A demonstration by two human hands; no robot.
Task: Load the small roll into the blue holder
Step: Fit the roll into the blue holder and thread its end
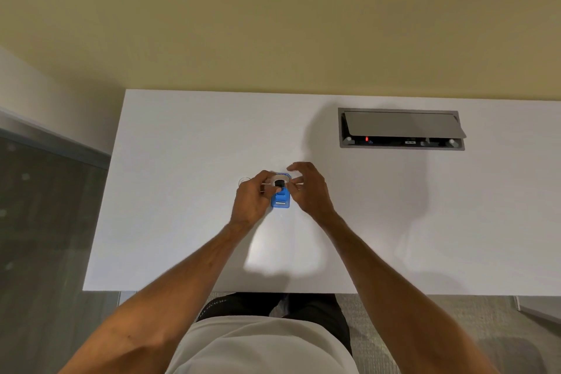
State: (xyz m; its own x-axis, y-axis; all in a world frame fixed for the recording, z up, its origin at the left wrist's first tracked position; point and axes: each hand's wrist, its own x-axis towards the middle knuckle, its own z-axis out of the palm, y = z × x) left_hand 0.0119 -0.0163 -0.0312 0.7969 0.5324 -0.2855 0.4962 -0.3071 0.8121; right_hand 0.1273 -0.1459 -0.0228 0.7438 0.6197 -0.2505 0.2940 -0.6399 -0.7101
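A small blue holder point(280, 200) stands on the white table point(182, 191) in the middle of the view. A small pale roll with a dark core point(279, 183) sits at the holder's far end, between my two hands. My left hand point(253, 197) curls round the holder's left side, with its thumb and fingertips at the roll. My right hand point(306, 187) is at the right side, thumb and finger pinching the roll's edge while the other fingers arch above it. How deep the roll sits in the holder is hidden by my fingers.
A small clear round object point(243, 181) lies just left of my left hand. A grey recessed socket box with its lid raised point(400, 127) is set into the table at the back right. The table's front edge runs just in front of my body.
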